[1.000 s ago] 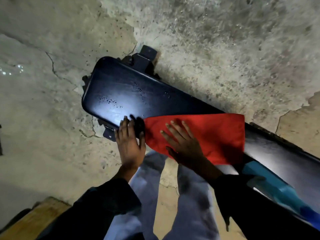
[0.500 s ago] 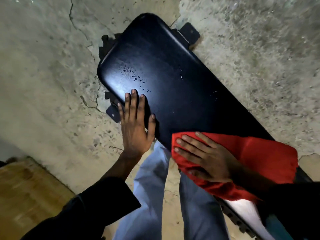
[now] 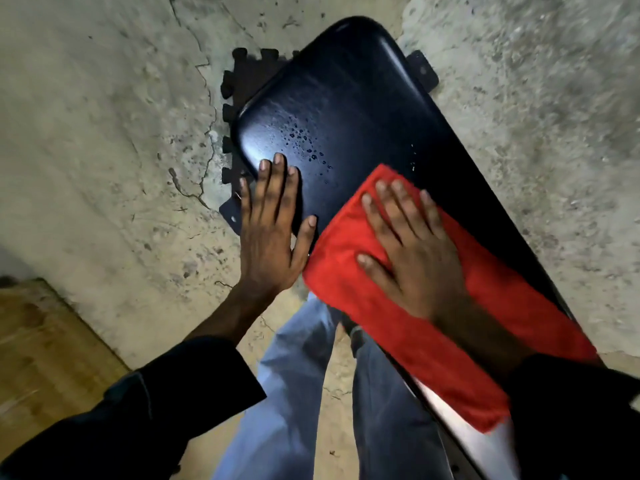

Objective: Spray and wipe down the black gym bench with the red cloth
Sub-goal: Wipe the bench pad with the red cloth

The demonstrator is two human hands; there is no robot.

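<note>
The black gym bench (image 3: 349, 109) runs from the top centre down to the bottom right, its padded top shiny with a patch of spray droplets (image 3: 306, 147) near the far end. The red cloth (image 3: 446, 344) lies spread across the bench's near half. My right hand (image 3: 412, 251) presses flat on the cloth with straight, spread fingers. My left hand (image 3: 273, 226) rests flat on the bench's left edge, fingers straight, just left of the cloth and below the droplets.
Cracked, rough concrete floor (image 3: 104, 133) surrounds the bench. A black puzzle-edged mat (image 3: 247, 76) and metal foot brackets (image 3: 423, 70) sit under its far end. A wooden surface (image 3: 38, 344) lies at the lower left. My legs in blue jeans (image 3: 304, 393) stand beside the bench.
My right hand has slid the red cloth up the bench toward the droplets. The view has shifted along the bench. My left hand stays flat on the bench's left edge.
</note>
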